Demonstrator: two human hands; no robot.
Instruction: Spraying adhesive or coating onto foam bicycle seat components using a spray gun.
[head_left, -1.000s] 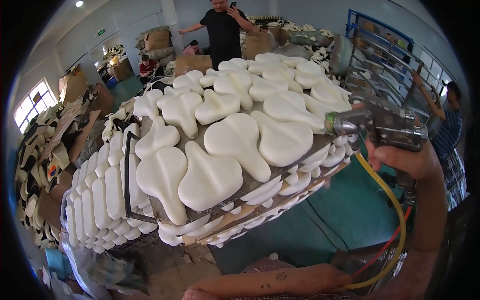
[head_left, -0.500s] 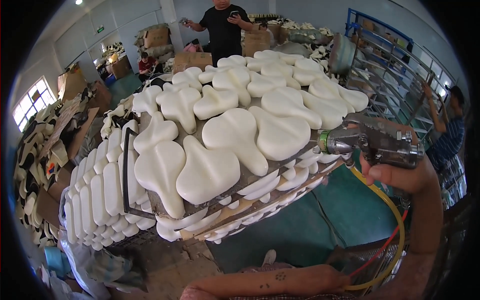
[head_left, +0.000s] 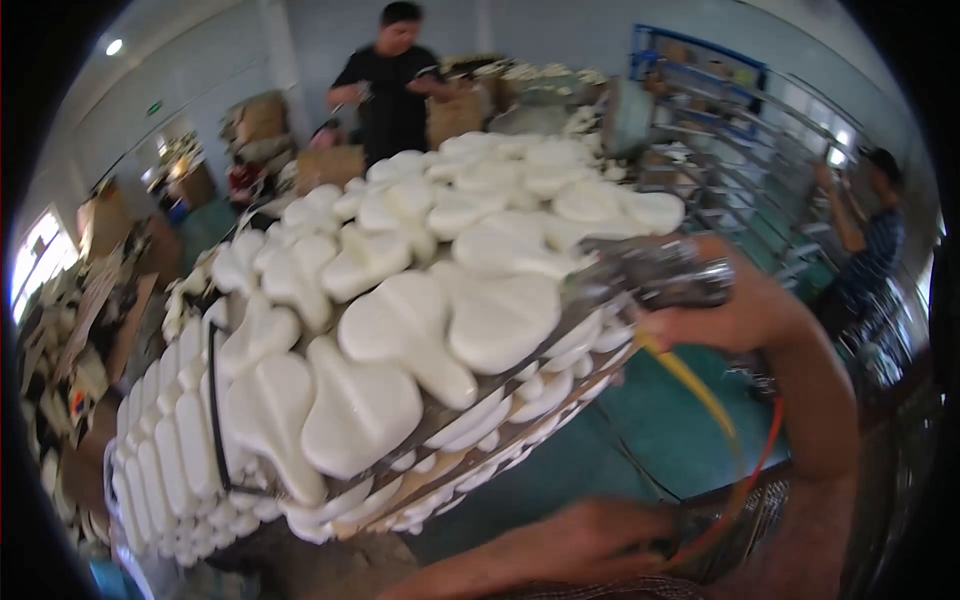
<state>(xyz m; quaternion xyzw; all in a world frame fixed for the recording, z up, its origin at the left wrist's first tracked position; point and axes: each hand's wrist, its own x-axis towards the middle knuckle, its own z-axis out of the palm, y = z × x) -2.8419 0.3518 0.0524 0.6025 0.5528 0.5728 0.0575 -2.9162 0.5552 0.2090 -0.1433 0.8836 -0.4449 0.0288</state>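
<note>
My right hand [head_left: 715,320] is closed around a metal spray gun [head_left: 655,270]. The gun is level, its front end pointing left at the right edge of a board covered in white bicycle saddle pads [head_left: 505,320]. A yellow hose [head_left: 705,395] and a red hose [head_left: 768,440] hang below the gun. They curve down to my left hand [head_left: 600,535], low in the picture, whose fingers look closed on them though motion blurs it. More saddle pads [head_left: 360,405] lie nose toward me along the board's near edge. The gun's front end is blurred.
White pads [head_left: 180,440] are stacked in rows at the left, beside a black metal frame [head_left: 218,410]. A person in black [head_left: 393,95] stands behind the board. Another person in blue [head_left: 870,240] is at the right by metal racks [head_left: 735,170]. Scrap piles [head_left: 75,370] line the left.
The whole view has swung, so the board sits further left and lower. My right hand keeps the spray gun. My left hand appears further left and higher. The person in black has lowered one arm.
</note>
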